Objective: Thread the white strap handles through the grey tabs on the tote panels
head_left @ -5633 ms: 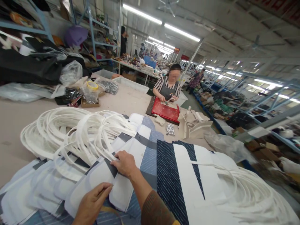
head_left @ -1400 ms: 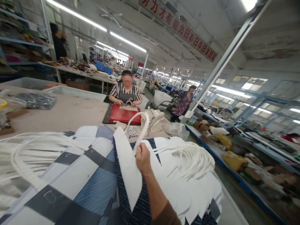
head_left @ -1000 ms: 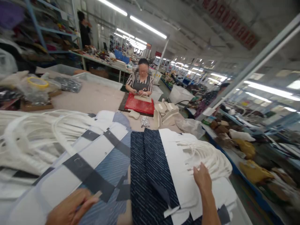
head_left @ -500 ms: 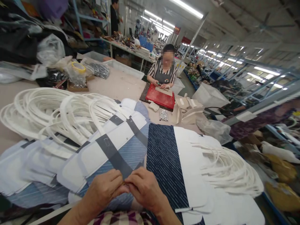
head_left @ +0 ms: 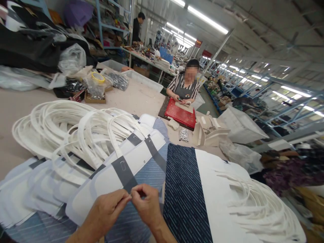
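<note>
My left hand (head_left: pixel 111 206) and my right hand (head_left: pixel 146 202) meet at their fingertips, each closed in a pinch. What lies between the fingers is too small to make out. Beneath them spreads a light blue striped fabric panel (head_left: pixel 149 173) with a white band and dark grey straps (head_left: pixel 124 168). White loop handles (head_left: pixel 60 131) are heaped over the stacked panels on the left. Just right of my right hand lies a dark navy striped panel (head_left: pixel 182 189) with a white section (head_left: pixel 215 199), and more white handles (head_left: pixel 268 202) rest on it.
Across the table (head_left: pixel 144 98) a co-worker (head_left: pixel 186 82) handles a beige piece over a red board (head_left: pixel 180 113). A packet of small silvery parts (head_left: pixel 183 134), beige pieces (head_left: pixel 211 131) and a clear plastic bag (head_left: pixel 243 157) lie nearby. Yellow tape (head_left: pixel 98 77) sits at the back left.
The view has shifted, so the surroundings sit further right and lower. My hands have come slightly left in the picture, and their fingertips still meet, with the right thumb and forefinger now forming a ring.
</note>
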The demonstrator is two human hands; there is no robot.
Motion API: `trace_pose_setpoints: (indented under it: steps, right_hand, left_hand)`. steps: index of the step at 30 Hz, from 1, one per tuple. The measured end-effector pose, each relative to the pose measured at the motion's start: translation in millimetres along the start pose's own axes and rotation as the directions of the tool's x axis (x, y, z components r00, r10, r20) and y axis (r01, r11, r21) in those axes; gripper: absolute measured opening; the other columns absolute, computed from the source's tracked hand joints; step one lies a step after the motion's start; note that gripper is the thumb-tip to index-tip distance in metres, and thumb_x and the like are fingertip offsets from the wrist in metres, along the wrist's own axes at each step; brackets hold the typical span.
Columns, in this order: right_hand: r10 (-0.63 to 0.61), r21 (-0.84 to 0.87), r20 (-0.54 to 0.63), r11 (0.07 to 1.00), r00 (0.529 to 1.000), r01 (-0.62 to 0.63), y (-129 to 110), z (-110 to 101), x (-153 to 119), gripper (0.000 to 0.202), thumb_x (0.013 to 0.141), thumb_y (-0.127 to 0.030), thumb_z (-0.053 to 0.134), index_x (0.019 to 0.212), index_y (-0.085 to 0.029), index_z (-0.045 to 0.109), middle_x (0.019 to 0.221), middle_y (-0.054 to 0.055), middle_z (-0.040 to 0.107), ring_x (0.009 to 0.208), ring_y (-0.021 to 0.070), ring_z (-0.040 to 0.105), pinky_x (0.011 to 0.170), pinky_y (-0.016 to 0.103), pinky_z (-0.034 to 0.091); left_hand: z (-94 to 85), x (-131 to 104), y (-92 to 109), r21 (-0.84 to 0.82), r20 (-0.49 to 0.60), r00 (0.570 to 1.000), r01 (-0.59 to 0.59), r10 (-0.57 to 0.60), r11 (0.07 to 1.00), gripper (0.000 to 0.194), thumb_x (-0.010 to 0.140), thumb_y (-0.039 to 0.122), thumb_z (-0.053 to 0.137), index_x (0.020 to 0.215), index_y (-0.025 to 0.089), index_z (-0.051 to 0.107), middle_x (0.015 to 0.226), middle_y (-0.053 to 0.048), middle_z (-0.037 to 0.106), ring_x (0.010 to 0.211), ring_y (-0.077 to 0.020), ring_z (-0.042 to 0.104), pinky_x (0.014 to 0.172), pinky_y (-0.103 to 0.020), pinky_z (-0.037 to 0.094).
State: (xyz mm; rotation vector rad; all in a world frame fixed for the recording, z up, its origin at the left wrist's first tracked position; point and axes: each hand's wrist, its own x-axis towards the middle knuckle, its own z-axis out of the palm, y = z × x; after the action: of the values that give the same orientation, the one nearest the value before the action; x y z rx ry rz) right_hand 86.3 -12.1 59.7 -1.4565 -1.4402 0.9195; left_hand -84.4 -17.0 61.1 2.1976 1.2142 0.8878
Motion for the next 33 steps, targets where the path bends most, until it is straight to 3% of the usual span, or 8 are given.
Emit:
trace_pose_setpoints:
  steps: [4,6,9,13,19,26,30,33]
  right_hand:
    - [0.333,0.263,-0.101,0.918,0.937,-0.298,39.7,7.2,49.3,0.018,0.073,-0.032,0.060,0.070,-0.016,0.068,0.053,-0.002,0.060,0.050,0.0129,0.054,0.051,0.024,0.046]
    - [0.413,0.340,-0.092,0.868,0.906,-0.361,61.0,6.1,72.9,0.024,0.071,-0.037,0.062,0.075,-0.015,0.069,0.055,-0.001,0.061,0.050,0.0127,0.055,0.050,0.024,0.047]
    - [0.421,0.332,-0.095,0.868,0.902,-0.370,81.3,6.8,95.9,0.030,0.069,-0.040,0.066,0.080,-0.013,0.071,0.060,0.001,0.064,0.053,0.0125,0.057,0.049,0.022,0.047]
    - [0.432,0.283,-0.083,0.875,0.898,-0.394,86.5,14.4,107.0,0.030,0.067,-0.039,0.068,0.078,-0.012,0.071,0.056,0.000,0.062,0.050,0.0110,0.056,0.045,0.020,0.044]
    - [0.474,0.177,-0.040,0.870,0.880,-0.460,88.3,22.7,115.3,0.021,0.070,-0.032,0.067,0.080,-0.013,0.065,0.053,-0.003,0.060,0.048,0.0098,0.057,0.041,0.017,0.044]
    - [0.597,0.032,-0.016,0.802,0.802,-0.596,100.5,2.6,126.7,0.049,0.060,-0.032,0.080,0.096,-0.018,0.050,0.045,-0.009,0.056,0.029,0.0152,0.051,0.028,0.021,0.036]
    - [0.523,-0.017,-0.070,0.851,0.849,-0.526,90.0,-6.1,124.9,0.033,0.068,-0.032,0.075,0.088,-0.018,0.053,0.049,-0.007,0.057,0.035,0.0140,0.052,0.036,0.023,0.041]
    - [0.360,-0.038,-0.154,0.928,0.920,-0.370,64.1,8.5,121.4,0.016,0.080,-0.033,0.063,0.086,-0.019,0.058,0.068,-0.001,0.064,0.060,0.0145,0.061,0.058,0.026,0.051]
  left_hand:
    - [-5.6,-7.6,-16.1,-0.069,0.019,0.996,0.085,-0.084,0.994,0.034,0.099,0.040,0.046,0.072,0.024,0.059,0.059,0.007,0.059,0.051,-0.0094,0.059,0.054,-0.017,0.043]
    - [-7.7,-13.8,-28.7,-0.081,0.005,0.985,0.171,-0.172,0.982,0.030,0.098,0.042,0.047,0.079,0.025,0.062,0.065,0.008,0.065,0.057,-0.0098,0.064,0.058,-0.016,0.046]
    - [-9.1,-22.3,-51.5,-0.047,-0.028,0.962,0.271,-0.272,0.962,0.024,0.096,0.044,0.048,0.085,0.027,0.063,0.075,0.008,0.069,0.067,-0.0114,0.069,0.064,-0.016,0.050]
    - [-5.8,-28.7,-72.0,-0.021,-0.043,0.960,0.277,-0.277,0.961,0.023,0.096,0.042,0.047,0.089,0.028,0.063,0.080,0.006,0.071,0.074,-0.0134,0.071,0.070,-0.019,0.052]
    - [-3.7,-27.0,-72.8,0.000,-0.028,0.962,0.272,-0.272,0.962,0.023,0.098,0.040,0.046,0.089,0.027,0.062,0.079,0.006,0.071,0.072,-0.0129,0.071,0.068,-0.019,0.051]
    - [-1.7,-25.8,-75.9,-0.016,-0.098,0.963,0.251,-0.252,0.968,0.023,0.096,0.042,0.048,0.087,0.028,0.063,0.078,0.007,0.072,0.070,-0.0122,0.071,0.068,-0.019,0.050]
    - [-3.0,-27.6,-74.7,-0.105,-0.063,0.945,0.312,-0.319,0.944,0.022,0.094,0.043,0.051,0.086,0.028,0.064,0.079,0.007,0.072,0.072,-0.0128,0.070,0.069,-0.018,0.050]
    - [-7.0,-26.7,-68.4,-0.199,-0.011,0.920,0.381,-0.391,0.903,0.024,0.094,0.045,0.051,0.085,0.027,0.066,0.079,0.006,0.071,0.074,-0.0137,0.069,0.070,-0.018,0.050]
